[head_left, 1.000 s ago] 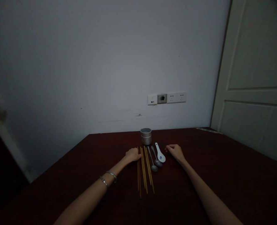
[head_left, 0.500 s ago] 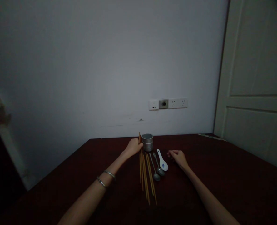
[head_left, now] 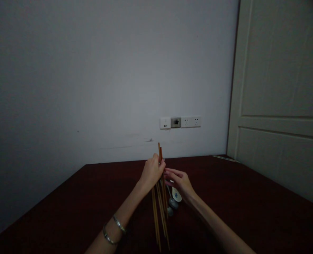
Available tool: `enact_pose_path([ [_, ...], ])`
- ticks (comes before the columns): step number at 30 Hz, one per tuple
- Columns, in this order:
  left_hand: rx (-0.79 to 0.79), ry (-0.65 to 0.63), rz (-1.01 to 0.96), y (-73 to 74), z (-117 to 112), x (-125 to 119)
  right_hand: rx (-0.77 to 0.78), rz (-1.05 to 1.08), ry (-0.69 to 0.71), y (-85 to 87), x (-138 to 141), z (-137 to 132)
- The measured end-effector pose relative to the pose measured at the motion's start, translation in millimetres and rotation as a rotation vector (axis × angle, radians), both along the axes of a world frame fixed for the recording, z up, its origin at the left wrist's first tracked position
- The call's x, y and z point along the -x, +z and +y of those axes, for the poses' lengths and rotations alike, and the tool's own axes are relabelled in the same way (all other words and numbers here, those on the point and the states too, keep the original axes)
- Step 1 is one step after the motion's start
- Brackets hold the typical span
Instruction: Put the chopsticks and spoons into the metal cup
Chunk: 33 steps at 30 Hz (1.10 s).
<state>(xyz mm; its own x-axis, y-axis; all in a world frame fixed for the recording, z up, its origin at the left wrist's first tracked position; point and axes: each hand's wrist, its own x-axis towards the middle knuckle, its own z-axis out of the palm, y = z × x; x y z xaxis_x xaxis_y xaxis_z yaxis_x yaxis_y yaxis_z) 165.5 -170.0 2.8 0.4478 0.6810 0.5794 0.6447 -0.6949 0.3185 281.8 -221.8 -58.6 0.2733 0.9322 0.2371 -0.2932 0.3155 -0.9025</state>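
Observation:
My left hand is closed around wooden chopsticks, whose upper ends stick up above the fist and whose lower ends slant down toward me. My right hand is beside it, fingers stretched out and parted, with the tips at the chopsticks; whether they touch I cannot tell. More chopsticks lie on the table below my left hand. Beneath my right hand lie a white ceramic spoon with a blue mark and two metal spoons, partly covered. The metal cup is hidden, apparently behind my hands.
The dark red table reaches back to a pale wall. Wall sockets sit above its far edge. A light panelled door stands at the right. A flat strip lies at the far right edge.
My right hand has moved left to the chopsticks beside my left hand. The chopsticks in my left hand have risen slightly. The view has turned a little right, and the cup is out of sight.

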Motion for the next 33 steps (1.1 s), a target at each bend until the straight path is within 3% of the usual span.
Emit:
enact_pose_path([
  [6,0.029,0.015,0.001,-5.2,-5,-3,-0.029,-0.062,-0.119,-6.4,18,-5],
  [14,0.057,-0.008,0.008,-3.1,-18,-5,-0.132,-0.180,-0.246,3.0,23,-13],
  [24,-0.020,0.003,0.015,-0.3,-19,1,-0.124,-0.172,-0.236,3.8,22,-13],
  [29,0.023,-0.079,-0.093,2.0,-15,5,-0.079,-0.069,-0.190,6.0,24,-14],
  [33,0.292,-0.325,-0.226,5.5,-5,9,-0.038,-0.001,-0.137,8.4,25,-17],
])
